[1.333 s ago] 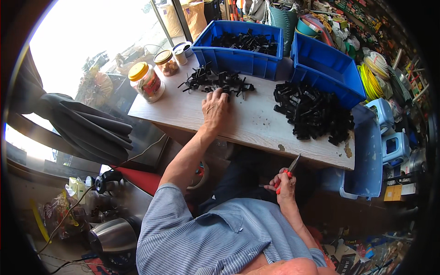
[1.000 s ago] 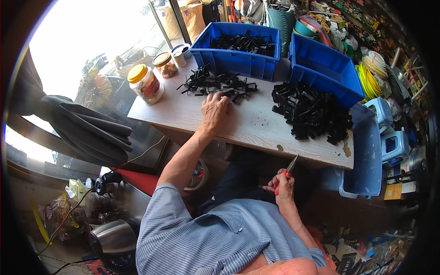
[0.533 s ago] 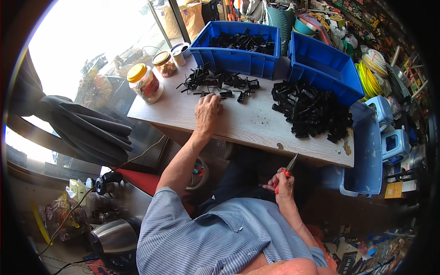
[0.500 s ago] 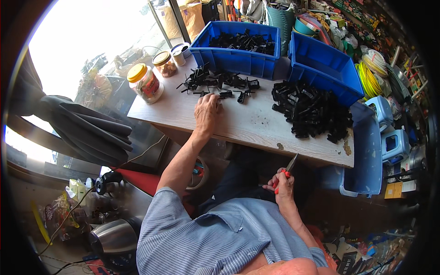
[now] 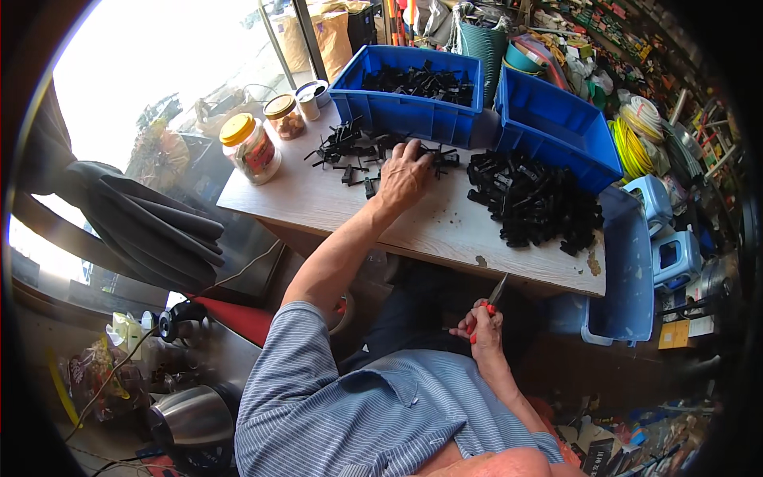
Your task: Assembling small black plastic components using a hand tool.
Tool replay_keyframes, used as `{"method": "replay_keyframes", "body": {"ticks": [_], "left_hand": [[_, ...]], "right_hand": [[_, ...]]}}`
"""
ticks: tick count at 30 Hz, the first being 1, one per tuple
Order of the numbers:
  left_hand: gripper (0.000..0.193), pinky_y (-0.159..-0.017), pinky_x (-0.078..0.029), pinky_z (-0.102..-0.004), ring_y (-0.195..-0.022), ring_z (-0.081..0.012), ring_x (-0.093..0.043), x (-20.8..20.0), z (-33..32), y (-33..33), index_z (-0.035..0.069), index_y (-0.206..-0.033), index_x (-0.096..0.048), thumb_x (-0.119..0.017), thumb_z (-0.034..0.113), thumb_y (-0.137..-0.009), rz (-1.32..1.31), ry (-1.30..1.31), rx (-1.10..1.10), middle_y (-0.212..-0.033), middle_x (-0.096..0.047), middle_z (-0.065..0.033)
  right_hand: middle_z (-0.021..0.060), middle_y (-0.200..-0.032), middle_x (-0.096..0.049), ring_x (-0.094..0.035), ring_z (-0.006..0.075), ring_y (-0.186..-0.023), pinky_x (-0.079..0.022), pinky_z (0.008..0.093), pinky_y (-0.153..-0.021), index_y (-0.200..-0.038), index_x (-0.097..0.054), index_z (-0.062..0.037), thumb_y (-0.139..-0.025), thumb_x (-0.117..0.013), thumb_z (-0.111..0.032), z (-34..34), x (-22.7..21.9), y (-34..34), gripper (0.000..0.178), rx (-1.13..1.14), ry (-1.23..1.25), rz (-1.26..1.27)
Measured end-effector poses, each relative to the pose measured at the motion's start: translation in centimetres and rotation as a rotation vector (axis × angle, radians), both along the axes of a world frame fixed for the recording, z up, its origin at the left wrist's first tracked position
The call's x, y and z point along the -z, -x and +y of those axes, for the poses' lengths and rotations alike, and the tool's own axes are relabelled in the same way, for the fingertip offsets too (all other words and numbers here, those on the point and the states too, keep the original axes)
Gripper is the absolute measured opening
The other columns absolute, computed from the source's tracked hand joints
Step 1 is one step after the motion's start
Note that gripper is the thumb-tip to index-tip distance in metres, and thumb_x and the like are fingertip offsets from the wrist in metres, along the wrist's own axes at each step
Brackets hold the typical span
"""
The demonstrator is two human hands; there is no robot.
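Note:
My left hand (image 5: 404,179) is over the small black plastic parts (image 5: 343,145) spread along the middle of the table. Its fingers reach forward, slightly apart, with their tips among the parts. Whether any part is touched underneath is hidden. Below the table's front edge, my right hand (image 5: 485,338) is closed around long-nosed pliers (image 5: 497,291) with red handles, their jaws pointing up and away. To the right on the tabletop lies a dense heap of chunkier black parts (image 5: 534,199).
A blue crate (image 5: 405,107) with black parts and another blue crate (image 5: 556,147) stand at the back of the table (image 5: 310,191). Jars (image 5: 253,151) stand at its far left. A blue tub (image 5: 624,270) is off the right end.
My left hand has moved right across the parts, leaving a few small pieces uncovered where it was. My right hand keeps the pliers in nearly the same place. The view has shifted slightly.

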State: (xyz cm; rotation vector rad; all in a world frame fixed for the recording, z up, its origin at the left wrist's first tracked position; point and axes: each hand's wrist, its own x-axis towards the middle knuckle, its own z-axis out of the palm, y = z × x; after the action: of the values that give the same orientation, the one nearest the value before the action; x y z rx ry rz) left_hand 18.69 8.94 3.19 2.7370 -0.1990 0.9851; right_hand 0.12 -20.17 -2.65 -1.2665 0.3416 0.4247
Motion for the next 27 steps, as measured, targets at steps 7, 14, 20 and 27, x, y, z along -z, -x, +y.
{"method": "replay_keyframes", "body": {"ticks": [7,14,20,27], "left_hand": [[0.034,-0.078,-0.053,-0.0429,-0.095,-0.0352,-0.063,1.2,1.4,-0.4,0.011,-0.113,-0.066,-0.073,0.02,-0.081,-0.006,0.213,-0.1,-0.116,-0.06,-0.0167],[0.035,-0.077,-0.054,-0.0436,-0.094,-0.0363,-0.065,1.1,1.3,-0.2,0.007,-0.115,-0.062,-0.072,0.012,-0.082,-0.254,0.363,-0.015,-0.116,-0.06,-0.0171],[0.027,-0.072,-0.056,-0.0384,-0.083,-0.0332,-0.067,1.1,1.9,-0.3,0.006,-0.11,-0.064,-0.068,0.003,-0.083,-0.331,0.366,0.041,-0.103,-0.065,-0.0139],[0.023,-0.062,-0.051,-0.024,-0.068,-0.0105,-0.062,-0.2,0.3,0.7,0.001,-0.106,-0.066,-0.073,0.004,-0.084,-0.254,0.984,0.135,-0.084,-0.067,-0.0053]], "right_hand": [[0.0017,-0.069,-0.053,-0.057,0.0128,-0.061,-0.059,0.0358,-0.058,-0.089,-0.056,-0.0097,-0.089,-0.054,-0.022,0.1,-0.5,-0.2,0.013,-0.016,-0.012,0.002],[0.001,-0.068,-0.052,-0.056,0.0121,-0.059,-0.059,0.0345,-0.056,-0.091,-0.056,-0.01,-0.089,-0.054,-0.022,-0.1,-0.2,-0.4,0.012,-0.013,0.0,-0.018],[0.0004,-0.067,-0.051,-0.056,0.0116,-0.059,-0.058,0.0334,-0.054,-0.091,-0.056,-0.0105,-0.088,-0.056,-0.022,-0.2,-0.6,-0.5,0.012,-0.026,0.017,-0.002],[0.0002,-0.066,-0.051,-0.054,0.0117,-0.056,-0.058,0.0339,-0.053,-0.089,-0.056,-0.011,-0.088,-0.056,-0.021,0.0,-0.5,-0.9,0.01,-0.01,0.014,0.001]]}}
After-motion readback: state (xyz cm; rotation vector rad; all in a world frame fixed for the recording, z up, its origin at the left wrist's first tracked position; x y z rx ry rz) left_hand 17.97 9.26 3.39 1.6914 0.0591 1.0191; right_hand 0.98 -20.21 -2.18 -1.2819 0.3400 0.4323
